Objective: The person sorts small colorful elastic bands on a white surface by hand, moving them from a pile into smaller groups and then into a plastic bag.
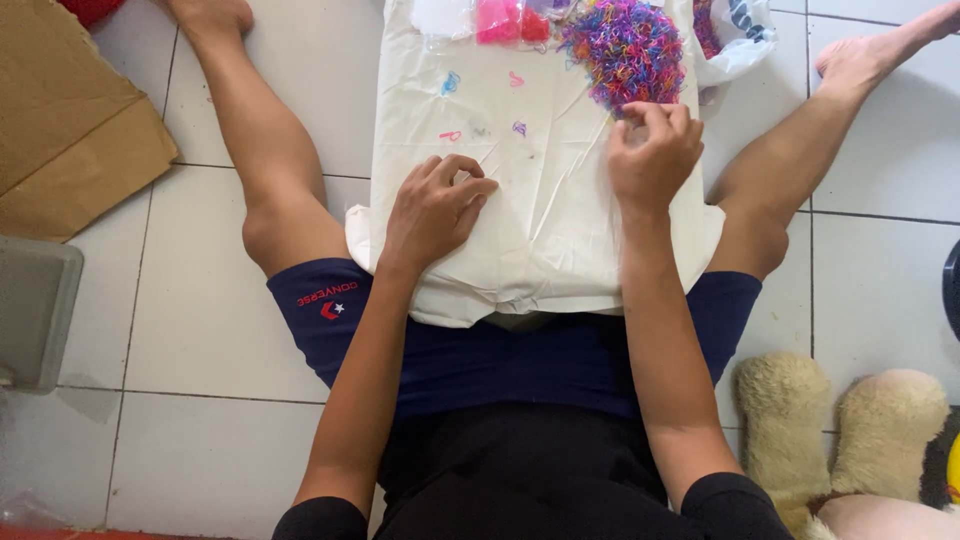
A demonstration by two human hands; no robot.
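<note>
White tiled floor, cardboard, plush toy

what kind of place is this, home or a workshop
Most likely a home floor: the person sits on white floor tiles, a plush toy lies beside them, and a white cloth holds a pile of tiny coloured bands.

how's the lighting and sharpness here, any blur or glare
Head view: soft, even daylight with faint shadows; the right hand by the pile of coloured bands is slightly motion-blurred; the left hand on the white sheet is sharper; no harsh glare.
</note>
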